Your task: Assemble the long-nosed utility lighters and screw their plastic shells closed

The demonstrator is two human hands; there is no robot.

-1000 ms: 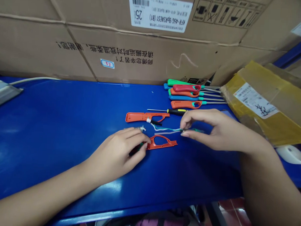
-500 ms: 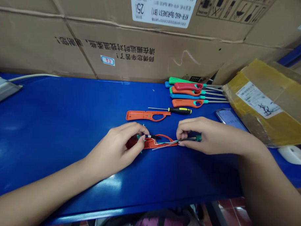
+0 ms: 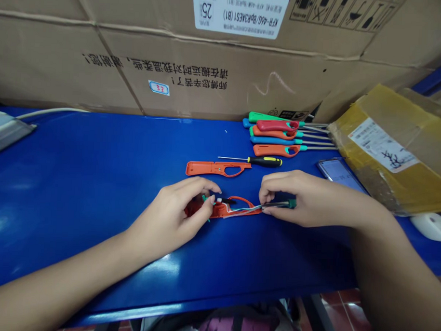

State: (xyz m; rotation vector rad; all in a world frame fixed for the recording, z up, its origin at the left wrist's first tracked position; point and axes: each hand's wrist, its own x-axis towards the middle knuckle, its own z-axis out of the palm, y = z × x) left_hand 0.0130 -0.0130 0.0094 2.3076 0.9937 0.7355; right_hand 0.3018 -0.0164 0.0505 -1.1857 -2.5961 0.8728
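Observation:
An orange lighter half-shell (image 3: pixel 237 208) lies on the blue table (image 3: pixel 97 180) between my hands. My left hand (image 3: pixel 175 217) is closed in a pinch on the shell's left end, where a small green and black part sits. My right hand (image 3: pixel 302 197) pinches a thin metal tube with a green tip (image 3: pixel 282 204) and its white and blue wires, laid along the shell's right end. The matching orange half-shell (image 3: pixel 216 168) lies just beyond, with a black and yellow screwdriver (image 3: pixel 260 161) beside it.
Several assembled long lighters (image 3: pixel 279 136) in green, red, orange and blue lie at the back right. A phone (image 3: pixel 338 170) and a yellow-taped parcel (image 3: pixel 391 147) are on the right, a white mouse (image 3: pixel 430 225) near it. Large cardboard boxes (image 3: pixel 195 58) wall the back.
My right hand brought the tube and wires down from mid-air onto the near half-shell. My left hand shifted onto the shell's left end. In the last half second almost nothing moved.

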